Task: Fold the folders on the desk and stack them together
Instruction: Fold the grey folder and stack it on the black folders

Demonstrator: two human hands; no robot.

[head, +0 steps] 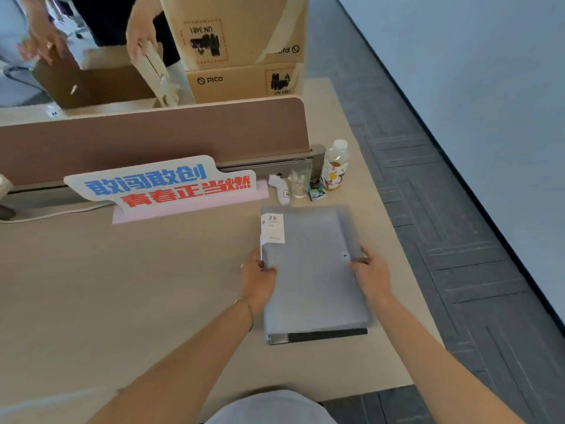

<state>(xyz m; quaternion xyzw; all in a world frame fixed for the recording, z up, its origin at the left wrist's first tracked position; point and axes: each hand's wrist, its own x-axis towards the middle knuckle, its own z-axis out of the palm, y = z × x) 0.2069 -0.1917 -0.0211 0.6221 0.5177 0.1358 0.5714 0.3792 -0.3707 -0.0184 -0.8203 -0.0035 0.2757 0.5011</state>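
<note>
A closed grey folder [312, 270] with a white label at its top left corner lies on the beige desk [137, 286], toward the right side. Under its near edge shows the dark spine of another folder [327, 335], so the grey one rests on a stack. My left hand [258, 278] grips the grey folder's left edge. My right hand [371, 272] grips its right edge, close to the snap button.
Behind the folders stand a clear glass [301, 177], a drink bottle [335, 165], a small box and a white gadget. A slogan sign [162, 183] leans against the brown divider [153, 136]. Beyond it, cardboard boxes [241, 50] and another person's hands. The desk's right edge is near.
</note>
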